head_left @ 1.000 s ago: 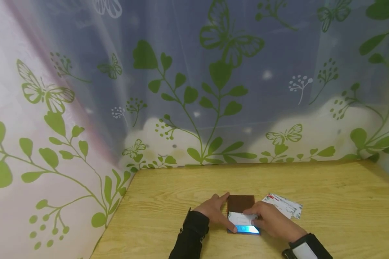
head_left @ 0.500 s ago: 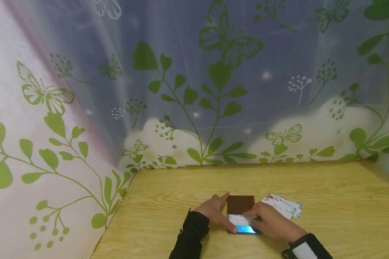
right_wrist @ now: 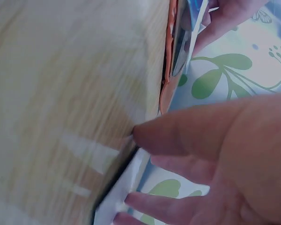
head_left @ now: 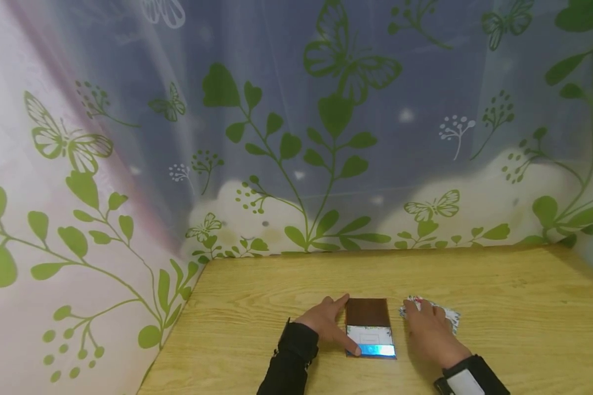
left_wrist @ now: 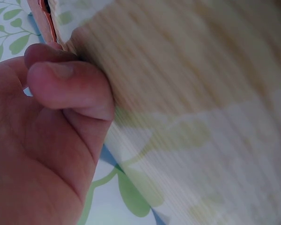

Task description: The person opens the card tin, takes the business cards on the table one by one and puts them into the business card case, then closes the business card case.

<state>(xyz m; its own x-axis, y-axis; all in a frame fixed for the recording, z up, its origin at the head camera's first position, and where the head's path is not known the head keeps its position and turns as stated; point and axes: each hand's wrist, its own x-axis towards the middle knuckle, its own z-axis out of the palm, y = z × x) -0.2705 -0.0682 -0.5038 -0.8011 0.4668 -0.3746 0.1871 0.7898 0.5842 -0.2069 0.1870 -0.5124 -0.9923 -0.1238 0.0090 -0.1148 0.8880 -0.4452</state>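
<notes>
A brown folding card holder point(head_left: 368, 311) lies unfolded on the table, a printed white card point(head_left: 368, 334) in its lower half above a shiny blue strip. My left hand point(head_left: 321, 322) rests along its left side. The left thumb presses on the lower left part, and the index finger reaches the top left corner. Over a loose pile of white printed cards point(head_left: 453, 317) to the right is my right hand point(head_left: 435, 333), covering much of it. In the right wrist view, its fingertips point(right_wrist: 131, 199) touch a white card surface, with the thumb by the edge.
The wood-grain table point(head_left: 277, 280) runs back to a curtain point(head_left: 296, 137) printed with green leaves and butterflies. The same printed cloth hangs on the left side.
My right hand has left the card in the holder and moved right onto the loose cards. That card now shows in full above the strip. My left hand stays put.
</notes>
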